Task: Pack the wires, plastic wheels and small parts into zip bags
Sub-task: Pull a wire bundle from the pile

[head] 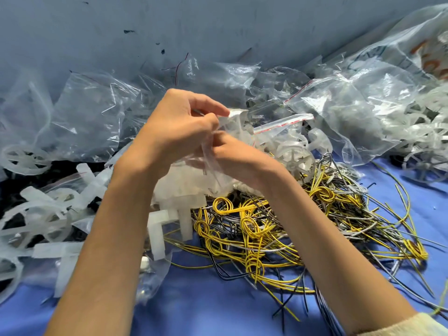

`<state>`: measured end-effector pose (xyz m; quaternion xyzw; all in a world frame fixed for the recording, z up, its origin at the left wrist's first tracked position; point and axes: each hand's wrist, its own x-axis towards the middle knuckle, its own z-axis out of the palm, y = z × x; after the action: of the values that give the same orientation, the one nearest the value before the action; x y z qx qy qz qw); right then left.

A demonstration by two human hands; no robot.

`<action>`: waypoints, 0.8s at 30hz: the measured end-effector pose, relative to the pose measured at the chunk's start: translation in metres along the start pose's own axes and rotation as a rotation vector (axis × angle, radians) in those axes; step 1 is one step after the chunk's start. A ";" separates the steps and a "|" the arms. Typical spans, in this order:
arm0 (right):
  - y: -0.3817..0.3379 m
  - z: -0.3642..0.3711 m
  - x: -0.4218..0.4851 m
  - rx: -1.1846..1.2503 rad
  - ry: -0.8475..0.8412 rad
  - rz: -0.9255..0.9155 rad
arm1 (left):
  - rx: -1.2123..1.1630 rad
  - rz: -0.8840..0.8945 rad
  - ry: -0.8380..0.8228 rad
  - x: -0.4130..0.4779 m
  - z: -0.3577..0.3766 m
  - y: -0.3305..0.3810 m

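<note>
My left hand (pixel 179 127) and my right hand (pixel 240 161) are close together in the middle. Both have their fingers curled, and they pinch the top of a clear zip bag (pixel 184 190). The bag hangs down between my wrists and is full of white plastic parts. My left thumb and finger also touch a white plastic bit (pixel 238 112) at the bag's top.

At 3 o'clock from my hands, just beside my right hand, lies a clear plastic wheel (pixel 294 156) with spokes. At 5 o'clock is a big messy pile of wires (pixel 278 226), yellow, black and gray, some tied in loops. They lie on the blue table (pixel 218 311).

At 7 o'clock, just beside my left arm, are white corner-shaped plastic pieces (pixel 157 229). More white pieces and wheels lie at 9 o'clock.

At 10 o'clock, empty clear bags (pixel 97 117) lean on the gray wall (pixel 218 25). At 2 o'clock is a big clear sack (pixel 363 105) with many wheels inside. I cannot tell if the bag I hold is zipped.
</note>
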<state>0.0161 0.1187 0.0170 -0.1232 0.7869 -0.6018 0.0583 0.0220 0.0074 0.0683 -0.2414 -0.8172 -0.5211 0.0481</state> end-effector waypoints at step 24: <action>-0.031 -0.062 -0.040 -0.700 -0.237 -0.058 | 0.162 0.027 -0.074 0.000 0.012 -0.001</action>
<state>0.0432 0.1798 0.0610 -0.2270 0.9290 -0.2793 0.0864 0.0235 0.0180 0.0623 -0.2669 -0.8546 -0.4433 0.0440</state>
